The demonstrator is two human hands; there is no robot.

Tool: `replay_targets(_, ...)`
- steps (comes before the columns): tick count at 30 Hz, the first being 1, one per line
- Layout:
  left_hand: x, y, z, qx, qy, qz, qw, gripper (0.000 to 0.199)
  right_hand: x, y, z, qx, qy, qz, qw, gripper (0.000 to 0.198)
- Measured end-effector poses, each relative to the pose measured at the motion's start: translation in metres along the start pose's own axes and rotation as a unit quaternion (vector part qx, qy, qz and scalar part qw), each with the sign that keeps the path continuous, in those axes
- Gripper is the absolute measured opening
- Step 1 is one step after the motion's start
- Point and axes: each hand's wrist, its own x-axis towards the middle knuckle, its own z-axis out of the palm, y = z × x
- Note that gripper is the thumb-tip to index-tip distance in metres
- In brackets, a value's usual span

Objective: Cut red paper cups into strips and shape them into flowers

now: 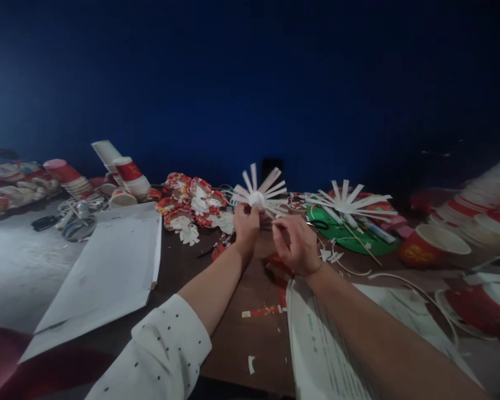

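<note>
A white paper cup cut into fanned-out strips is raised above the middle of the table. My left hand is closed on its base from below. My right hand is at its right side, thumb and fingers pinched together at the end of one strip; the exact contact is too small to see clearly. A second cut paper cup, spread the same way, lies to the right on a green round sheet. Red and white cut paper flowers are heaped to the left of my hands.
White sheets lie at the left. Stacked paper cups stand behind them, and a red paper cup is at the right. A printed sheet is under my right forearm. Paper scraps dot the brown table.
</note>
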Motion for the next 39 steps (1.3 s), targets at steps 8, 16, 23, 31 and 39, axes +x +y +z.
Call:
replay_targets(8, -0.010, 0.008, 0.009, -0.307, -0.043, -0.212, 0.927, 0.015, 0.012, 0.030, 0.024, 0.381, 0.011, 0.397, 0.835, 0.050)
replay_targets(16, -0.032, 0.009, 0.021, -0.259, -0.095, -0.249, 0.928, 0.012, 0.016, 0.013, 0.028, 0.562, 0.038, 0.422, 0.711, 0.042)
replay_targets(23, -0.043, 0.003, 0.026, -0.205, -0.105, -0.282, 0.931, 0.024, 0.020, 0.022, 0.028, 0.613, 0.164, 0.482, 0.605, 0.024)
replay_targets(31, -0.032, 0.006, 0.031, -0.323, -0.064, -0.256, 0.909, 0.004, 0.014, 0.018, 0.039, 0.596, 0.143, 0.486, 0.623, 0.028)
replay_targets(39, -0.033, -0.006, 0.036, -0.322, -0.071, -0.271, 0.904, 0.002, 0.017, 0.028, 0.046, 0.619, 0.174, 0.475, 0.601, 0.031)
